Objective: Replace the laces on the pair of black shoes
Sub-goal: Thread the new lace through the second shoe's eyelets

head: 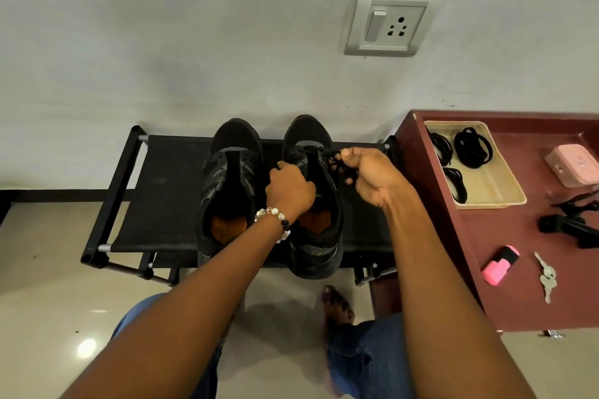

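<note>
Two black shoes stand side by side on a low black rack [162,191], toes toward the wall. The left shoe [231,178] shows no lace over its tongue. On the right shoe [312,236], my left hand [290,189], with a bead bracelet at the wrist, grips the eyelet edge near the tongue. My right hand [372,172] pinches a bunched black lace [337,163] that runs from that shoe's front eyelets. Three coiled black laces [471,147] lie in a beige tray [505,191] on the maroon table to the right.
The maroon table [505,269] stands right of the rack and carries a pink box [573,165], a black tool [570,223], a pink highlighter [500,266] and keys [547,278]. My bare foot [337,308] rests on the tiled floor before the rack. A wall socket [392,23] is above.
</note>
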`<state>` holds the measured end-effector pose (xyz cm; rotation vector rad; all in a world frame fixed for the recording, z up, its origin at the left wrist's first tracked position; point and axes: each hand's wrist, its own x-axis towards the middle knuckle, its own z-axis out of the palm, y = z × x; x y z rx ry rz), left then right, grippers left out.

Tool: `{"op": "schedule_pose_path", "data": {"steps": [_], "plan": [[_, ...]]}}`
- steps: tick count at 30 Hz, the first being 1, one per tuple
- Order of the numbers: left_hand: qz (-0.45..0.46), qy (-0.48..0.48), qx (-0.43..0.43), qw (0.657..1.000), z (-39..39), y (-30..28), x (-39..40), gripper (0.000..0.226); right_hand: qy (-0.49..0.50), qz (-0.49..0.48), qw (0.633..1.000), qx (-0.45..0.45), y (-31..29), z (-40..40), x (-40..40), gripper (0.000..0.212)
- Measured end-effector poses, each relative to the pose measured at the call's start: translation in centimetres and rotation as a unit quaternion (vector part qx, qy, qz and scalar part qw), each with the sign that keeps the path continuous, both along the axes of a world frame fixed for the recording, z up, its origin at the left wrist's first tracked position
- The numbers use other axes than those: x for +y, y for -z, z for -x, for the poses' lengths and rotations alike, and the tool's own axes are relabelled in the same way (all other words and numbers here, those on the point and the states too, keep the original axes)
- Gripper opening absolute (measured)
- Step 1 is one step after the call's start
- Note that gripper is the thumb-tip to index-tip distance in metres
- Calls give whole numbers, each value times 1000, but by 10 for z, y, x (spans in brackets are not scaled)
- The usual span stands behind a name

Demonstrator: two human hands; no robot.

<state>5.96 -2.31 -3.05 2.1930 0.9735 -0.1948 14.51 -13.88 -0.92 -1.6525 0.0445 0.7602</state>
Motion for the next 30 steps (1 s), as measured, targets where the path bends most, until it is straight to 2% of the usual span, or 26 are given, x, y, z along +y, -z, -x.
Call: {"op": "schedule_pose_path", "data": {"steps": [2, 5, 7, 9, 12, 14, 16, 17, 18, 23, 27, 30], "plan": [[2, -1, -2, 1000, 1, -2, 0, 63, 20, 30, 999, -33, -3, 1, 1, 23], [0, -4, 1, 1000, 4, -4, 0, 61, 47, 168, 970, -168, -4, -4, -5, 9], [6, -10, -2, 1000, 6, -6, 0, 61, 40, 268, 931, -247, -2, -12, -12, 24], [6, -14, -11, 1000, 8, -7, 1, 63, 24, 318, 898, -304, -6, -16, -16, 34], [-14, -6, -47, 999, 12, -12, 2, 73, 5, 321, 881, -348, -11, -15, -17, 50], [-27, -1, -81, 996, 15, -16, 3, 76, -7, 311, 884, -348, -16, -10, -13, 57], [-37, 11, -112, 993, 16, -17, 4, 70, -30, 273, 902, -332, -21, -5, -8, 46], [-37, 18, -123, 992, 17, -18, 5, 66, -21, 240, 919, -312, -25, -2, -5, 35], [-32, 21, -129, 991, 17, -19, 5, 61, -11, 234, 921, -312, -26, 0, -3, 24], [-19, 13, -148, 989, 20, -27, 5, 48, -99, 184, 899, -384, -24, 11, 4, 10], [-28, 14, -153, 988, 20, -30, 6, 45, -164, 213, 872, -409, -19, 14, 20, 21], [-8, 4, -151, 988, 21, -30, 8, 47, -202, 235, 875, -372, -11, 12, 27, 27]]}}
